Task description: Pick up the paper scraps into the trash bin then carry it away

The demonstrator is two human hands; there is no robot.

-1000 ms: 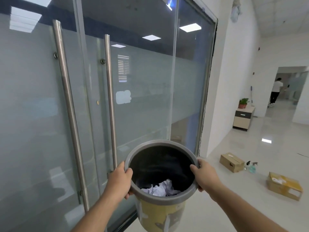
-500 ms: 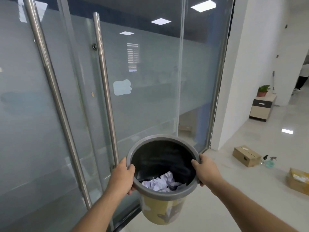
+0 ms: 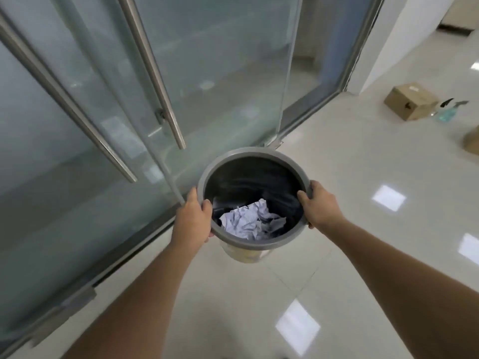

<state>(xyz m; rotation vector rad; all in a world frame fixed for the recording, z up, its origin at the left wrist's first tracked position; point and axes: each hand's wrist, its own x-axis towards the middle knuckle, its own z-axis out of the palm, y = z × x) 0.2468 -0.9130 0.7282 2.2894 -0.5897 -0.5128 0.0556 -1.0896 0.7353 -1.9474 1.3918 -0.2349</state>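
Note:
I hold a round trash bin (image 3: 252, 152) with a grey rim, a black liner and a yellowish body out in front of me, above the tiled floor. Crumpled white paper scraps (image 3: 248, 220) lie at its bottom. My left hand (image 3: 193, 216) grips the rim on the left side, thumb inside. My right hand (image 3: 320, 206) grips the rim on the right side. Most of the bin's outer wall is hidden below the rim.
Frosted glass doors (image 3: 212, 73) with long steel pull handles (image 3: 155, 73) stand close on the left. A cardboard box (image 3: 410, 101) and a spray bottle (image 3: 448, 112) sit on the glossy tiled floor (image 3: 350, 177) at the right, with another box (image 3: 473, 139) at the frame's edge.
The view has tilted down toward the floor, so the doors' lower part and more tiles show. Both hands keep the same grip on the bin's rim.

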